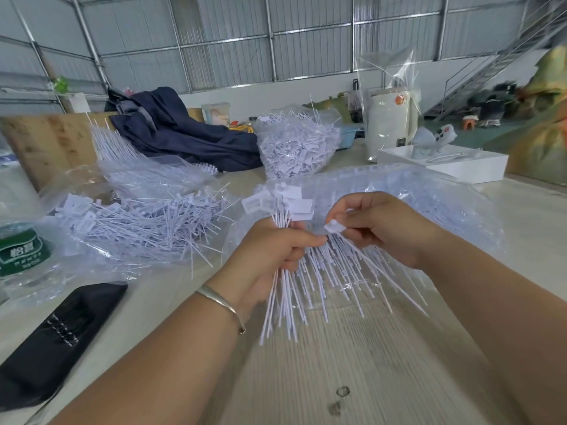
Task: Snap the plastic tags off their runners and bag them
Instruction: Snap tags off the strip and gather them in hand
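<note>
The surface (322,378) was pale wood-grain and took up most of the view. On it, at the back, a dark blue jacket (184,133) was dumped in a heap against a wood board (52,145). Right in front of the person sat a big clear bag (445,204), crinkled and spread wide under and behind both hands. To the left lay a loose pile (144,222) of white tags on more clear plastic (a proper mess, stems pointing everywhere). Behind that, near the jacket, a stuffed bag (294,145) stood full of tags. A white box (460,167) sat at the right rear, with a white jug (389,118) just behind it. At the near left was a black pouch (61,332), and beyond it a water bottle (21,250) with a green label.

The left hand (270,256), bangle (221,302) on the wrist, had its grip wrapped tight round a bundle (291,277) of tags, flat heads fanned out on top and the thin stems splaying down toward the surface. The right hand (383,228) was just beside it, its grip pinched closed, thumb and fingertips on the head of one tag (335,227) at the edge of the bundle. I couldn't tell whether that tag was free of the rest or not, too small and a bit blurry there.
</note>
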Demonstrator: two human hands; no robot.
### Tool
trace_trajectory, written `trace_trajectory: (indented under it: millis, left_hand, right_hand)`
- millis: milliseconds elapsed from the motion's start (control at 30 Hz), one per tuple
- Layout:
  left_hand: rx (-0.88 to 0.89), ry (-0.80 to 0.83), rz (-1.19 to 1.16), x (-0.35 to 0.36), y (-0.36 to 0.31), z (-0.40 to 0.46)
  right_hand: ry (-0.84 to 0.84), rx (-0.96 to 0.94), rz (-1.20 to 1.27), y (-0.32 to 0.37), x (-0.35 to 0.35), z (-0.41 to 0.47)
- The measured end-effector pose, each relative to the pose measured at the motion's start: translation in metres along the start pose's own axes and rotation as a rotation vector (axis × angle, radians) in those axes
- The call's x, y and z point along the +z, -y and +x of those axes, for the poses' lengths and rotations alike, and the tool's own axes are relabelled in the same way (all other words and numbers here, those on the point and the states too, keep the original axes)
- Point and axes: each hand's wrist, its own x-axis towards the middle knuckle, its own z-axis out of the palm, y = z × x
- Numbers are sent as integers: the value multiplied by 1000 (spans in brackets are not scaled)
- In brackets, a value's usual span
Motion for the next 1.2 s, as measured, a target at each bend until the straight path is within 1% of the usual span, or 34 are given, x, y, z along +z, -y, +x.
trace_trajectory:
  millis: [100, 167, 400, 567, 700, 833, 967, 1033, 1100, 1133, 1200]
  left_hand:
    - [-32, -26, -63, 1, 3, -1]
    - [-50, -33, -115, 1, 3, -1]
    - [-128, -25, -204, 5, 2, -2]
    - [-113, -92, -245, 9, 2, -4]
    - [-83, -121, -124, 12, 3, -7]
    - [-71, -14, -221, 16, 1, -9]
    - [-90, 56, -234, 17, 2, -8]
    - [-98, 116, -282, 15, 0, -8]
    - [-101, 167, -384, 13, -3, -6]
    - [-96, 179, -453, 11, -5, -5]
    - [-76, 177, -615, 8, -7, -4]
  right_hand:
    - [-53, 25, 232, -1, 3, 1]
    - [-84, 21, 313, -2, 3, 2]
    - [-86, -4, 418, -3, 2, 2]
    - [-22, 18, 496, -3, 4, 3]
    - [0, 23, 545, -4, 5, 4]
    - [-3, 31, 550, -7, 5, 7]
    - [-24, 0, 434, -10, 9, 7]
    - [-27, -21, 390, -10, 13, 6]
    - [16, -22, 386, -8, 17, 4]
    - [79, -12, 402, -7, 19, 3]
    - [296, 8, 424, -5, 24, -1]
